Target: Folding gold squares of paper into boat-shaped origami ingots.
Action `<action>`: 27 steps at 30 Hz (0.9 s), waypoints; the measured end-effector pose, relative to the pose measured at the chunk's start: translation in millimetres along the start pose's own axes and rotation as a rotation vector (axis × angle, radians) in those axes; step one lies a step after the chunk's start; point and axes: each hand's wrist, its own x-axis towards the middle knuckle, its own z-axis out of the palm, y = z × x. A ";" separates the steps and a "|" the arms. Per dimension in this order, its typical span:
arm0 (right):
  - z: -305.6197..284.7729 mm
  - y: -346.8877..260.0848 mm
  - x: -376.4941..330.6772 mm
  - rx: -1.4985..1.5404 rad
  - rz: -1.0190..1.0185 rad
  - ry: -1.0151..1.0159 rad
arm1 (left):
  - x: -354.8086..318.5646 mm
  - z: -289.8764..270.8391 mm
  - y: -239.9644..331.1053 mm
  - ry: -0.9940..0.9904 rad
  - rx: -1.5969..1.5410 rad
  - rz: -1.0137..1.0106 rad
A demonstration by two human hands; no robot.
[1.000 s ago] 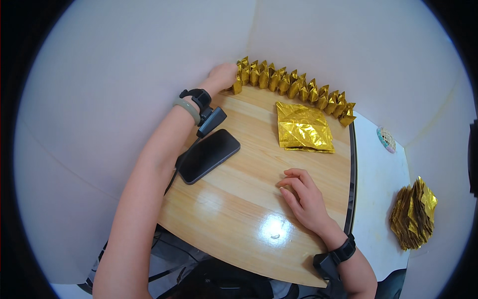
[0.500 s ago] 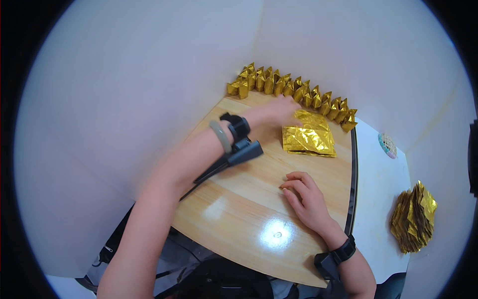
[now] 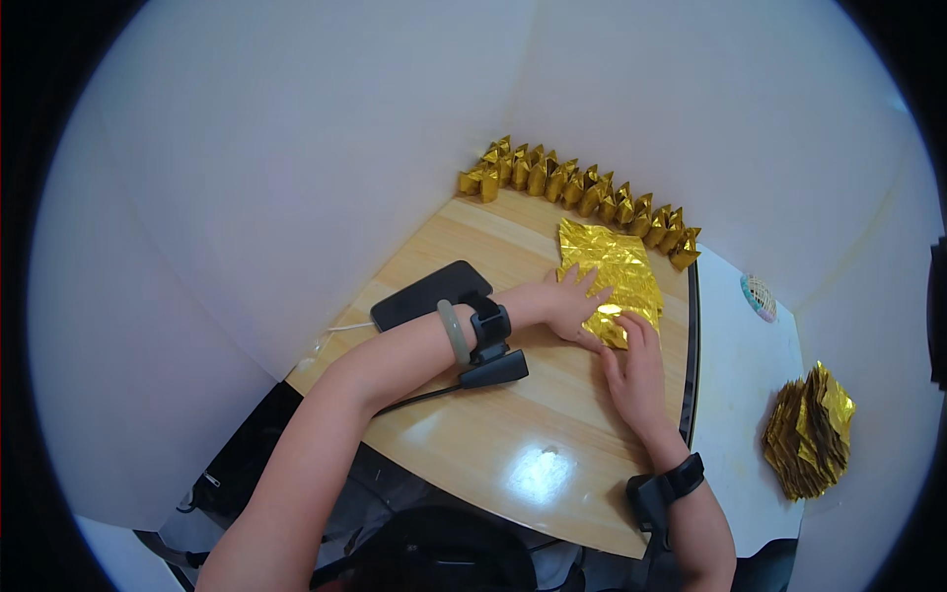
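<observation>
Moved left hand (image 3: 571, 308) (spread), right hand (image 3: 635, 375) (pinch unclear) to paper (image 3: 610, 253); likely done: upper folded row (image 3: 555, 185); remaining: lower-right stack (image 3: 809, 434).

Hidden and cropped parts.
The left hand (image 3: 572, 308) covers part of the gold foil (image 3: 610, 255); the left wristband (image 3: 490, 322) hides part of the phone (image 3: 419, 294); the lower edge cuts off both forearms (image 3: 321, 429); folded gold pieces (image 3: 572, 189) partly mask one another.
</observation>
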 end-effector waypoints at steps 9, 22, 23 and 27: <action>0.2 16.7 -7.0 -0.155 0.046 -0.266 | -38.9 17.4 5.4 0.093 -0.051 0.224; -14.7 18.3 -3.6 0.180 0.207 -0.302 | -59.0 16.4 -9.5 0.356 -0.423 0.175; -15.1 19.6 -3.3 0.223 0.240 -0.314 | -59.4 15.5 -9.4 0.352 -0.430 0.177; -14.3 20.2 -2.7 0.213 0.204 -0.289 | -61.6 16.4 -2.0 0.385 -0.435 0.157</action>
